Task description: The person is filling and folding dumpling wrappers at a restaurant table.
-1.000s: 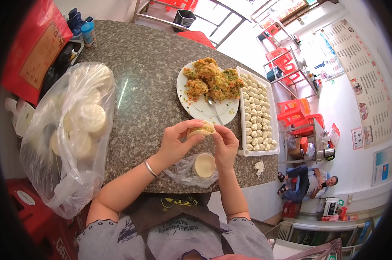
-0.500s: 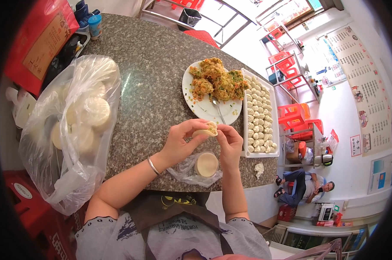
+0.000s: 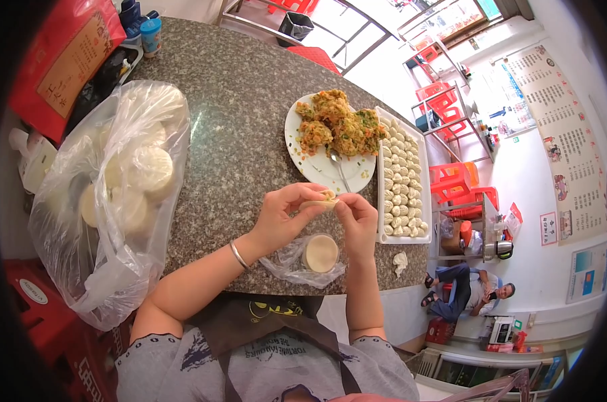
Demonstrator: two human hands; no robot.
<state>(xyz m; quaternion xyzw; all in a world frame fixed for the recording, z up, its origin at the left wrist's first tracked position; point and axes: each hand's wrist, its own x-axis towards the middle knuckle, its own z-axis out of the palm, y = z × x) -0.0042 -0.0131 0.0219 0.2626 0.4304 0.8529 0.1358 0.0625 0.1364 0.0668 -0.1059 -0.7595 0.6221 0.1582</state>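
A partly folded dumpling (image 3: 322, 202) is held between both hands, with a bit of filling showing at its opening. My left hand (image 3: 284, 213) cradles it from the left, fingers closed around the wrapper. At its right edge my right hand (image 3: 357, 218) pinches the dough with thumb and fingertips. Just below lies a stack of round wrappers (image 3: 321, 254) on a clear plastic bag (image 3: 283, 269). Beyond the hands, a white plate (image 3: 303, 163) bears mounds of chopped vegetable filling (image 3: 337, 124) and a metal spoon (image 3: 340, 171).
To the right, a white tray (image 3: 381, 228) holds rows of pleated dumplings (image 3: 400, 181). A crumpled tissue (image 3: 400, 264) lies near the granite table's (image 3: 229, 87) edge. At left sits a large plastic bag of wrapper stacks (image 3: 126, 181). A person (image 3: 467, 289) sits at far right.
The wrapper's edges are drawn closer together, and less filling shows. My right fingers have shifted slightly at its edge. The view has moved a little.
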